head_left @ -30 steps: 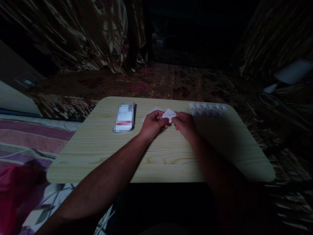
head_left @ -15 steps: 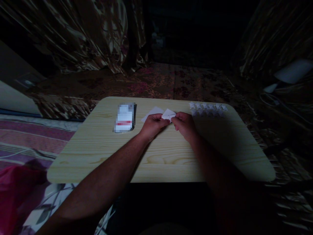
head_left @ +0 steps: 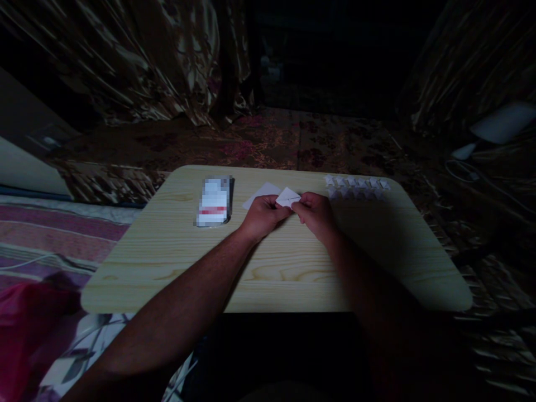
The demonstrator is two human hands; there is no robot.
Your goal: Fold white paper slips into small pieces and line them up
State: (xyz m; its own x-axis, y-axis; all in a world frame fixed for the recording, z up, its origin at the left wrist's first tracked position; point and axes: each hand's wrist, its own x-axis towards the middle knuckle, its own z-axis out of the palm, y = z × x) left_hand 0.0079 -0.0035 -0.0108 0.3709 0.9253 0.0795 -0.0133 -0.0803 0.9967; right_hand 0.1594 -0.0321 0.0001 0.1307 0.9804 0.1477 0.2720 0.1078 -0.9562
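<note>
The person's left hand [head_left: 259,218] and right hand [head_left: 318,215] grip a folded paper [head_left: 288,196] between their fingers [head_left: 282,213], one at each side, over the worktop [head_left: 288,262]; a sheet [head_left: 263,191] lies just beyond the left hand

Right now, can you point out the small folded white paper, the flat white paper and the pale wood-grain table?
Small folded white paper [head_left: 288,196]: head view, middle of its face.
Flat white paper [head_left: 264,190]: head view, its uncovered part.
Pale wood-grain table [head_left: 285,259]: head view, bare tabletop.
</note>
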